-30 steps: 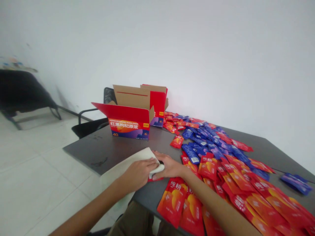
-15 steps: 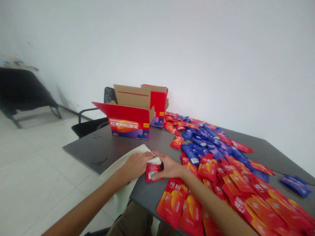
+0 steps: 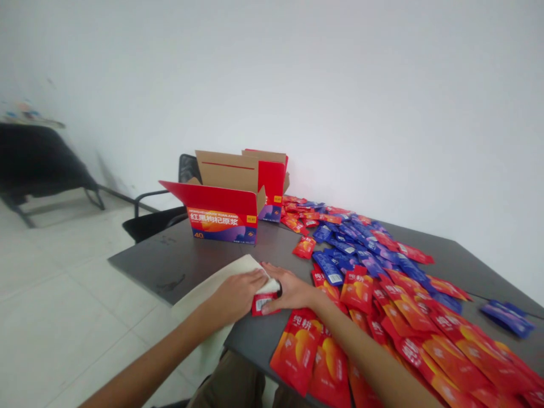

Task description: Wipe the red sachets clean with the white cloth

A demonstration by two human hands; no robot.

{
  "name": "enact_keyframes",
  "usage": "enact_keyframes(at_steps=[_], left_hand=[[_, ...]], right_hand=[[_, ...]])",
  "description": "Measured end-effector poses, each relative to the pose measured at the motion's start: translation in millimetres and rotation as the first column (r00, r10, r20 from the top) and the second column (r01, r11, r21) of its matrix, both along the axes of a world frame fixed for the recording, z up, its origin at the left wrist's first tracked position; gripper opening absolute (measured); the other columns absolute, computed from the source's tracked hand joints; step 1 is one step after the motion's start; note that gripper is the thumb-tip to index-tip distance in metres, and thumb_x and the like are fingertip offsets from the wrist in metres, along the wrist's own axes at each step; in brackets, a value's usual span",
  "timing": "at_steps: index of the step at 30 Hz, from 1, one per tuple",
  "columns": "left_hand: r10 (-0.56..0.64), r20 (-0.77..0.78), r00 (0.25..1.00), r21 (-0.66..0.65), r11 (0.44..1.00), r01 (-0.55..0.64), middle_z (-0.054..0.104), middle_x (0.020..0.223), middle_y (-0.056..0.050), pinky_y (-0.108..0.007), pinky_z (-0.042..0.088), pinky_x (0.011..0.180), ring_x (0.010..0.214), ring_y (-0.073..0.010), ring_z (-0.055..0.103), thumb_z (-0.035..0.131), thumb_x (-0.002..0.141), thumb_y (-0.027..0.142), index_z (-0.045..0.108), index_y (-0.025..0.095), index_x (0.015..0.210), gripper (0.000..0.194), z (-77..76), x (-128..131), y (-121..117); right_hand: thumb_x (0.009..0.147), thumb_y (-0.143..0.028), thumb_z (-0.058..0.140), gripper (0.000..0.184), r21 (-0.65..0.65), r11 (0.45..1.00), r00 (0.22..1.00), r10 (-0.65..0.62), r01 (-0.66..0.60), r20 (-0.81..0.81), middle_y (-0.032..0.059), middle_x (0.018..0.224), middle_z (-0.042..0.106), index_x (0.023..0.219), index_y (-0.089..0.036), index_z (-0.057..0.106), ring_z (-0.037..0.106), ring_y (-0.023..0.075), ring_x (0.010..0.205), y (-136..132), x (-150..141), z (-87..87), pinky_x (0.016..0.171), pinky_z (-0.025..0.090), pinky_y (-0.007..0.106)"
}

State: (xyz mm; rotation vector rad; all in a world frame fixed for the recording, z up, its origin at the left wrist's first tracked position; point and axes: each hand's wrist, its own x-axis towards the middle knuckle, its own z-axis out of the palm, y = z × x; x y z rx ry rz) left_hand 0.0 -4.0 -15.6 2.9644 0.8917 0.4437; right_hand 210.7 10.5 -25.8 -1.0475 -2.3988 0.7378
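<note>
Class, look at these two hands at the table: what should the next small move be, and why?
Probably draw the cream cloth down across the red sachet: the left hand presses the cloth onto the sachet's upper part, the sachet's lower part lies uncovered, and the right hand sits right beside it to steady it.

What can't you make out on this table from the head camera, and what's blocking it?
Head view:
- Most of the red sachet: covered by the left hand, right hand and cream cloth.
- Inside of the cardboard carton: hidden by its front wall.
- Lower red sachets: cut off by the bottom edge.
- Print on the blue sachets: too small.
</note>
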Motion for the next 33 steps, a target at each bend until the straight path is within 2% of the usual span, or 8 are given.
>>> enact_keyframes(at_steps=[3,5,8,10,15,21,27,33], left_hand=[[-0.111,0.002,0.994,-0.01,0.994,0.111,0.052,0.14,-0.011,-0.033,0.032,0.113,0.133,-0.0183,0.043,0.043,0.081,0.004,0.048,0.011,0.135,0.054,-5.1,-0.5,-10.6],[-0.065,0.007,0.998,-0.036,0.997,0.065,0.053,0.139,-0.011,-0.033,0.035,0.111,0.13,-0.0185,0.046,0.042,0.082,0.004,0.049,0.012,0.134,0.053,-2.4,-1.2,-7.5],[0.07,-0.01,0.997,-0.053,0.996,-0.071,0.056,0.135,-0.013,-0.037,0.041,0.107,0.123,-0.0219,0.054,0.04,0.084,0.005,0.053,0.01,0.131,0.049,6.2,-0.7,5.2],[0.088,-0.029,0.996,-0.036,0.995,-0.089,0.056,0.133,-0.016,-0.038,0.041,0.106,0.123,-0.0235,0.054,0.041,0.084,0.005,0.054,0.009,0.128,0.046,7.8,0.7,6.2],[-0.091,-0.043,0.995,-0.012,0.996,0.091,0.052,0.139,-0.013,-0.032,0.033,0.112,0.132,-0.0204,0.045,0.044,0.082,0.005,0.049,0.009,0.134,0.052,-0.9,1.4,-12.0],[0.089,-0.025,0.996,-0.05,0.995,-0.09,0.055,0.135,-0.015,-0.036,0.039,0.108,0.125,-0.0221,0.052,0.039,0.083,0.003,0.053,0.009,0.129,0.049,8.2,0.5,5.9],[-0.097,-0.023,0.995,-0.032,0.995,0.096,0.052,0.139,-0.013,-0.034,0.034,0.112,0.133,-0.0203,0.043,0.042,0.081,0.004,0.047,0.01,0.134,0.054,0.0,1.2,-12.1],[0.087,-0.02,0.996,-0.05,0.995,-0.088,0.056,0.133,-0.016,-0.038,0.041,0.106,0.123,-0.0237,0.054,0.041,0.083,0.004,0.054,0.009,0.127,0.046,9.2,1.9,5.7]], right_hand=[[0.047,-0.053,0.085,0.114,0.027,0.999,1.0,0.026,-0.026,-0.008,0.0154,0.151,0.034,0.145,-0.021,0.035,0.033,0.0326,0.14,0.6,-0.3,-0.5,0.115,0.026,0.048],[0.049,-0.053,0.084,0.114,0.023,0.999,1.0,0.024,-0.024,0.0,0.0149,0.152,0.034,0.145,-0.021,0.033,0.032,0.0324,0.14,1.0,0.6,-1.4,0.116,0.024,0.048],[0.054,-0.055,0.081,0.113,-0.013,1.0,1.0,-0.023,0.023,0.01,0.0158,0.152,0.032,0.147,-0.02,0.028,0.031,0.0322,0.141,1.6,2.5,-3.9,0.116,0.023,0.049],[0.055,-0.056,0.081,0.113,-0.024,0.999,0.999,-0.045,0.045,0.011,0.0165,0.153,0.031,0.148,-0.02,0.027,0.031,0.0326,0.141,2.2,2.9,-5.6,0.116,0.023,0.049],[0.048,-0.053,0.085,0.116,0.031,0.999,1.0,0.024,-0.023,-0.016,0.0153,0.151,0.034,0.146,-0.02,0.032,0.033,0.0322,0.14,2.5,1.2,-5.7,0.116,0.025,0.048],[0.055,-0.057,0.08,0.114,-0.014,0.999,0.999,-0.049,0.049,0.019,0.0178,0.152,0.032,0.148,-0.019,0.027,0.032,0.0326,0.14,0.9,1.8,-3.2,0.116,0.024,0.05],[0.047,-0.053,0.085,0.116,0.028,0.999,1.0,0.024,-0.024,0.002,0.0156,0.151,0.034,0.145,-0.02,0.033,0.033,0.0326,0.14,1.6,0.6,-2.5,0.116,0.026,0.048],[0.054,-0.056,0.081,0.11,-0.025,0.999,0.999,-0.043,0.043,0.001,0.0156,0.152,0.032,0.146,-0.021,0.031,0.032,0.0313,0.14,1.8,2.9,-4.5,0.116,0.023,0.049]])
